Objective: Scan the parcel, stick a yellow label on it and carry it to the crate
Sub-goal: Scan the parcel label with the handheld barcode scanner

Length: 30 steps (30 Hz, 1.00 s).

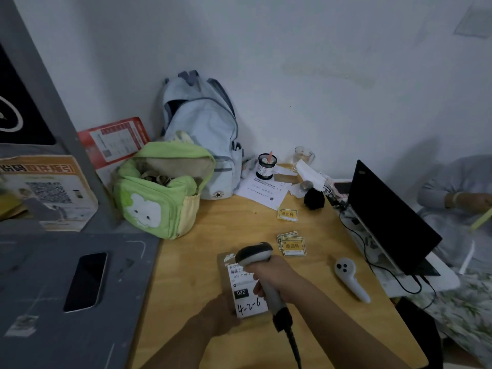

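A small brown parcel [243,296] with a white shipping label marked "032" and "4-2-6" lies on the wooden table [202,262]. My left hand [217,314] grips its near left corner. My right hand [274,275] is closed around the handle of a grey corded barcode scanner [254,254], whose head hangs over the far end of the parcel's label. A small stack of yellow labels [292,245] lies just right of the scanner head. One more yellow label [287,214] lies farther back.
A green bag [159,193] and a pale blue backpack [202,129] stand at the back left. A white handheld device [350,278] and an open laptop [388,219] sit at the right. A grey kiosk with a phone [86,280] is on the left. A person sits far right.
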### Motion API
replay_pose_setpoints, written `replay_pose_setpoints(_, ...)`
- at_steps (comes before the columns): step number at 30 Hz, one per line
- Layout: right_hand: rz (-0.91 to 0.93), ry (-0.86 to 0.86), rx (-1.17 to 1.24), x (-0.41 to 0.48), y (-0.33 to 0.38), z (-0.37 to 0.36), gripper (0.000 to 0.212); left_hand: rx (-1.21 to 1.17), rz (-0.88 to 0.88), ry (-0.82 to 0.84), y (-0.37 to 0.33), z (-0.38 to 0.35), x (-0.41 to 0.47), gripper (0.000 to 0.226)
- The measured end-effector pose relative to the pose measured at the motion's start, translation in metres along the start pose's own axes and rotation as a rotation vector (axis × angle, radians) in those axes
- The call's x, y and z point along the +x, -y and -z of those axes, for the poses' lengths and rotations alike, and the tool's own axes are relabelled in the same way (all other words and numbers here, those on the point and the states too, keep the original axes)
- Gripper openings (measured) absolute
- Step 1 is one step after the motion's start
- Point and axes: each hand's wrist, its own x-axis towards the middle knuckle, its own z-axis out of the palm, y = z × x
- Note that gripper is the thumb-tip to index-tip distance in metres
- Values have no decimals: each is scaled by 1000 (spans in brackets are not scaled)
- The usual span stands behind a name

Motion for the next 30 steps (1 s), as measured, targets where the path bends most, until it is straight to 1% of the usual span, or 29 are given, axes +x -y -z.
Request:
replay_pose_setpoints(4,-62,-34,14,1,-1,-1,16,80,-20,-17,-8,7,-10,57)
replay_pose_setpoints(7,-95,-31,-35,1,-3,-1,23,145,-53,-55,-10,8,-16,50)
replay_pose_setpoints(11,-127,-33,-55,0,-1,-4,20,176,-60,-95,-9,9,-19,52)
replay_pose_setpoints(14,-101,-23,-4,1,0,-5,20,176,-56,-101,-8,9,-19,54)
replay_pose_setpoints(17,-96,-22,-7,2,1,-4,20,172,-43,-113,-5,8,-16,56)
replay_pose_setpoints(23,-192,-43,-72,4,0,-5,20,153,-44,-115,2,3,-9,57)
replay_pose_setpoints(27,-145,-51,-9,2,0,-4,17,149,-45,-111,4,2,-6,56)
replay_pose_setpoints(30,-122,-43,-20,1,1,-3,18,157,-50,-113,5,1,-4,57)
